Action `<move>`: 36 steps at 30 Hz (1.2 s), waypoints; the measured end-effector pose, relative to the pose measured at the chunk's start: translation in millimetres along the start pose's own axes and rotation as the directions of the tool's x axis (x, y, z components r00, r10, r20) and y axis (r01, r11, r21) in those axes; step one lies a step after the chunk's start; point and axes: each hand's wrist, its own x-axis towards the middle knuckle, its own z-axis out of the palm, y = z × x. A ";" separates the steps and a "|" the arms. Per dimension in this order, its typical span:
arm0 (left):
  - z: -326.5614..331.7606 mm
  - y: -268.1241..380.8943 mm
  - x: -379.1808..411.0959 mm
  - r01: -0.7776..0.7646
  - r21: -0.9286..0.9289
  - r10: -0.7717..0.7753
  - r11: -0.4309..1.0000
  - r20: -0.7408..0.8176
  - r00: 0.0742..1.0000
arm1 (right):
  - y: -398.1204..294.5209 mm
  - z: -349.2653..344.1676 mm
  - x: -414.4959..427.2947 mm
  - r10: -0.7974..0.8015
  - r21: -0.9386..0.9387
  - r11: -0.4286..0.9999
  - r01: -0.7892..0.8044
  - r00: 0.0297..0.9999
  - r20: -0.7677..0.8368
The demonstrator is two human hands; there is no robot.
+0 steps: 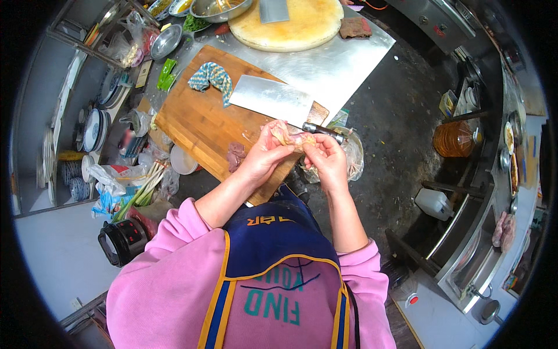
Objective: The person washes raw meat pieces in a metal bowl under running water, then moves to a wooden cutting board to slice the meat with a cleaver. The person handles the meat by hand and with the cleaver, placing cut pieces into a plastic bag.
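Note:
My left hand (265,153) and my right hand (327,160) pinch one piece of raw poultry meat with skin (293,137) between them, over the right edge of a wooden cutting board (196,124). Beyond them a cleaver (272,98) lies with its broad blade on the board and its dark handle pointing to the right, close to my right fingers. Beside my left wrist, dark pink pieces of raw meat (236,156) rest on the board. A blue and white checked cloth (211,78) lies crumpled at the board's far side.
A round chopping block (287,26) with another cleaver blade (274,9) stands on the steel table (362,56). A lined waste container (354,152) is below my right hand. Spring onions (141,189) and bags are at left; an oil jug (453,138) stands at right.

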 end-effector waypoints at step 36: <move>71.8 -55.1 -39.4 -0.255 0.817 0.078 0.518 0.252 0.965 | -25.7 -75.8 -82.8 -0.233 -0.482 0.842 0.244 0.969 0.084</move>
